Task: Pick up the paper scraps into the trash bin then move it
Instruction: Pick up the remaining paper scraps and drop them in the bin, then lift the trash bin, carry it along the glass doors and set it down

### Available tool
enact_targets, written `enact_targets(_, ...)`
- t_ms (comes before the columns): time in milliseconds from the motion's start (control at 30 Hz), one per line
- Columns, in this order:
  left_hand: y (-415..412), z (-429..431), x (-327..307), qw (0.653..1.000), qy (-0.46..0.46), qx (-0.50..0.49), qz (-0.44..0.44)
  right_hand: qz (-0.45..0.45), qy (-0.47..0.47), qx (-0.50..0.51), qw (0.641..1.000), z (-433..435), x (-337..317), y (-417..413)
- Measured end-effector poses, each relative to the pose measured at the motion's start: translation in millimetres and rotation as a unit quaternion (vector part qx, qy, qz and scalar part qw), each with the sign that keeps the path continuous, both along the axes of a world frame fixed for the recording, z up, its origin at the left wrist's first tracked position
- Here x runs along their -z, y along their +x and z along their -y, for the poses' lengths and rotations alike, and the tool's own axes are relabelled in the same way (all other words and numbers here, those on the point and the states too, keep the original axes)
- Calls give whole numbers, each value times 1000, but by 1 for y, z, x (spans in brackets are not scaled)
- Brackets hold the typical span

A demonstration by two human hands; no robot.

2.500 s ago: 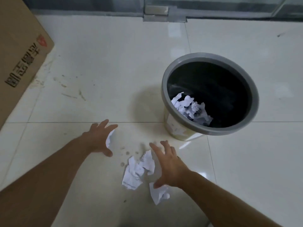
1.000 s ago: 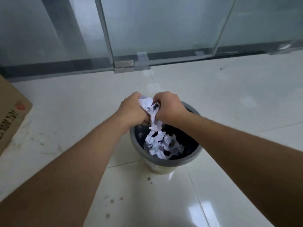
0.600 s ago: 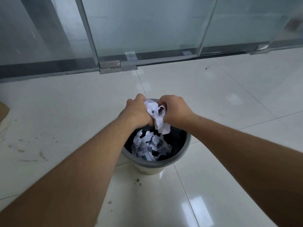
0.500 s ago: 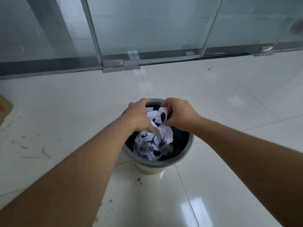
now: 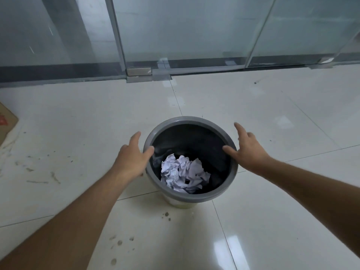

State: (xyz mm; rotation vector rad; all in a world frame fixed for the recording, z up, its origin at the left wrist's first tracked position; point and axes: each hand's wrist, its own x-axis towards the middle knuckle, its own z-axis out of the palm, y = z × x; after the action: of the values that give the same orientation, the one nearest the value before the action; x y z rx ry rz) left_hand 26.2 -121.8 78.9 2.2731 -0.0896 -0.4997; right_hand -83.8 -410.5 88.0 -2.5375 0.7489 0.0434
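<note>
A round trash bin with a grey rim (image 5: 187,199) and black inside stands on the white tiled floor. Crumpled white paper scraps (image 5: 184,175) lie heaped at its bottom. My left hand (image 5: 132,156) is at the bin's left side, fingers spread, thumb on the rim. At the right side is my right hand (image 5: 246,151), also spread, with its thumb over the rim. Neither hand holds paper. No scraps show on the floor.
Glass doors with metal frames (image 5: 118,36) and a floor hinge plate (image 5: 139,72) run along the far side. The corner of a cardboard box (image 5: 6,121) shows at the left edge. Dark spots and scuffs (image 5: 118,242) mark the tiles near me.
Both hands held a wad of paper scraps over the bin; they have let it drop inside and moved apart to the bin's left and right rim.
</note>
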Motion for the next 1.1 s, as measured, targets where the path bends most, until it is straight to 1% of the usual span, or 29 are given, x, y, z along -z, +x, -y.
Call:
enact_targets(67, -12, 7, 6, 999, -16, 29, 5, -25, 45, -14, 999, -4, 11, -8)
enact_targets(133, -18, 16, 11, 998, 15, 42, 43, -17, 82, -3, 996, -10, 19, -11)
enact_targets(200, -18, 19, 14, 995, 46, 35, 80, 1, 78, 27, 997, -14, 24, -10)
enact_targets(267, -16, 19, 17, 993, 55, 35, 97, 8, 66, 40, 997, -14, 26, -8)
enact_targets(467, -18, 14, 10, 995, 42, 24, 83, 16, 71, 32, 997, -20, 16, -7)
enact_targets(533, -23, 6, -10, 996, 45, 10, 72, 17, 76, 28, 997, -28, -4, -8)
enact_targets(600, -27, -4, -46, 997, 52, 0, 56, 13, 86, 23, 996, -36, -41, -9)
enact_targets(667, -27, -13, -98, 998, 48, -9, 42, 8, 97, 18, 995, -42, -93, -7)
enact_targets(767, -21, -21, -204, 998, 46, -17, 40, 14, 111, 12, 994, -47, -196, 1)
enact_targets(933, -2, -28, -435, 996, 29, -34, 77, 65, 114, -12, 991, -50, -421, 30)
enact_targets(1100, 20, -32, -664, 988, 16, -75, 134, 125, 85, -45, 987, -45, -646, 70)
